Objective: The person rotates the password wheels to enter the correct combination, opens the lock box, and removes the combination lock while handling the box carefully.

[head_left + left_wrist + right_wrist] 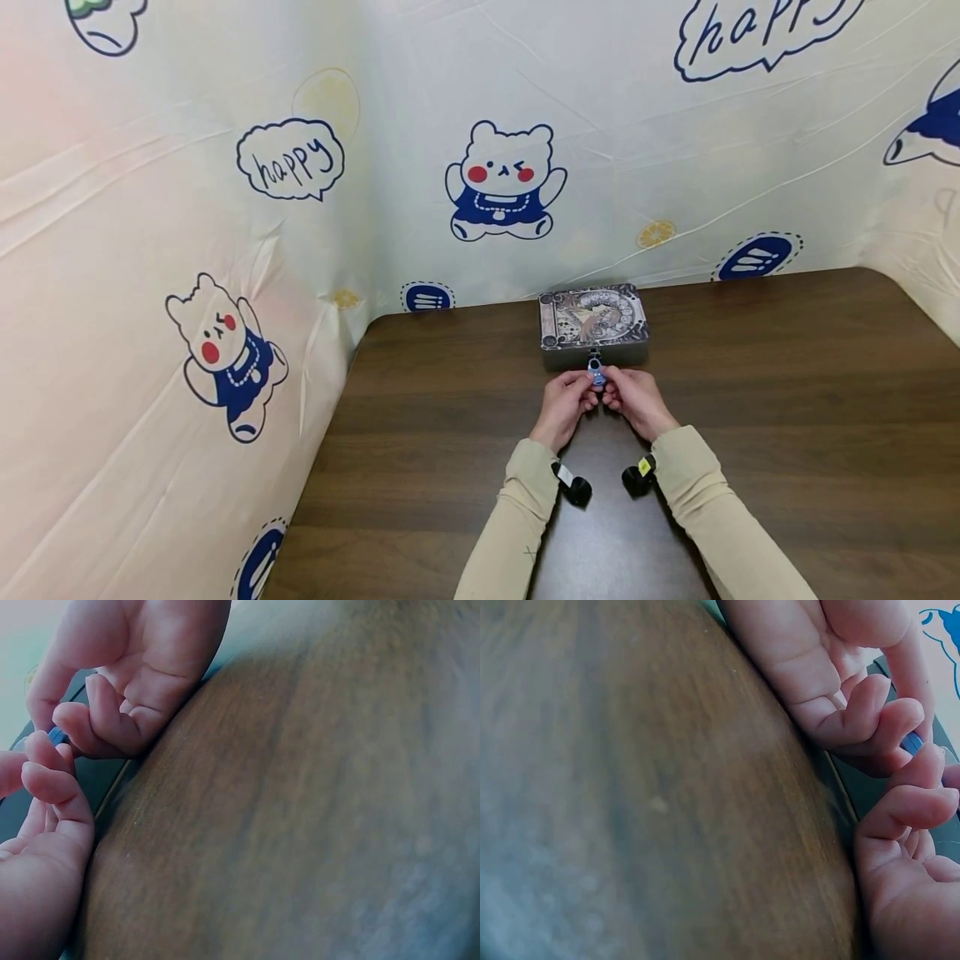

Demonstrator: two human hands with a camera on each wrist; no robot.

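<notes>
A rectangular metal box (592, 318) with an ornate printed lid lies near the table's back edge, its lid down. At the catch on its front side hangs a small blue padlock (597, 372). My left hand (564, 407) pinches the padlock from the left between thumb and forefinger. From the other side my right hand (636, 402) pinches it too, the fingertips of both hands nearly meeting. Both wrist views show curled fingers, with only a sliver of the blue padlock (912, 742) visible between them; the rest is hidden.
The dark wooden table (450, 433) extends around the box on both sides. Behind it and at the left hangs a pale printed cloth (405, 167) with bear figures. Small black cameras (576, 490) are strapped at both wrists, beside the beige sleeves (504, 525).
</notes>
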